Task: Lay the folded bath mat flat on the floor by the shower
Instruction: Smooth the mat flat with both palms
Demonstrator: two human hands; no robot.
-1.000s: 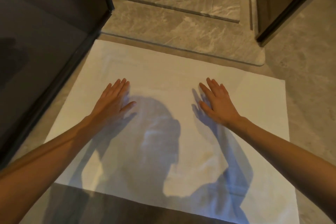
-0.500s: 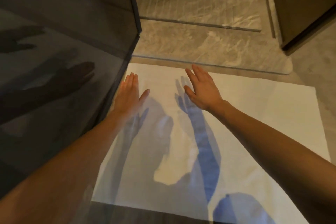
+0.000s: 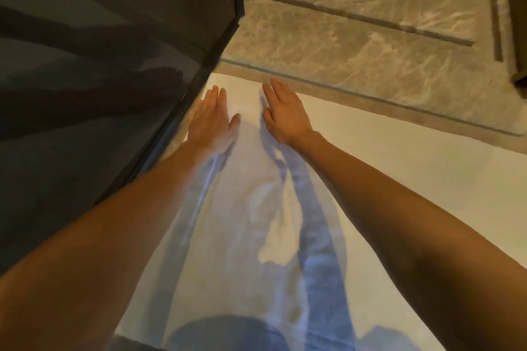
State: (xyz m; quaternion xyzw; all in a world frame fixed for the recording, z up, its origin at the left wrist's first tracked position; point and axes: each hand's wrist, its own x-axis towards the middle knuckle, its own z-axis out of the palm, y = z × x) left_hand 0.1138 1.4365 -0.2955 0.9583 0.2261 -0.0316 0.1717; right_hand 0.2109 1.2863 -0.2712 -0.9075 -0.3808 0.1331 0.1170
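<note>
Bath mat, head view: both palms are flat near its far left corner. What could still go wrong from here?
1. The left hand works right beside the dark glass panel; a sideways push could bunch the bath mat against the panel's base or knock knuckles on it.
2. The right hand is close to the far edge, so a forward push might slide the mat onto the shower threshold.
3. The right part goes unsmoothed.

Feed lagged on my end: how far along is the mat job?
Done: the mat is unfolded and spread on the floor against the shower sill. In hand: the left hand and right hand, palms down, press its far left corner beside the glass panel. Left: lift the hands away.
</note>
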